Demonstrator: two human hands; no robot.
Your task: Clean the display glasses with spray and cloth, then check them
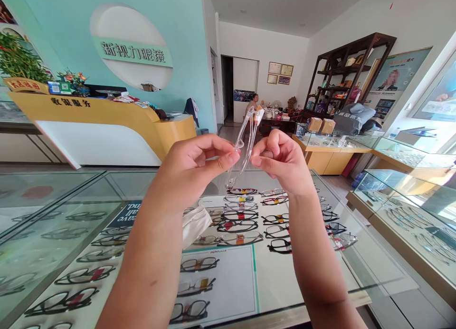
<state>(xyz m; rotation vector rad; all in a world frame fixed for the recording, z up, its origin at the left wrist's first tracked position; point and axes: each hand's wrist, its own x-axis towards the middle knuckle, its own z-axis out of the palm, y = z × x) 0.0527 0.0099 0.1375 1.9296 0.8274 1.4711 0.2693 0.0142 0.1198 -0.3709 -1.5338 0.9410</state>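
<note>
Between my two hands, above the glass counter, a pair of clear-framed eyeglasses [250,134] is held up on its side. My left hand [203,162] pinches the frame near its middle between thumb and fingertips. On the other side, my right hand [280,159] pinches a clear temple with thumb and curled fingers. A small white and orange tag [259,115] shows near the upper end. Below my left hand lies a crumpled white cloth or tissue [196,224], partly hidden by my forearm.
Rows of eyeglasses [240,225] lie in the glass display counter [270,298] beneath my arms. More glass cases [409,196] stand at right. A yellow and white reception desk [107,139] is at left. A person [252,103] sits at the back.
</note>
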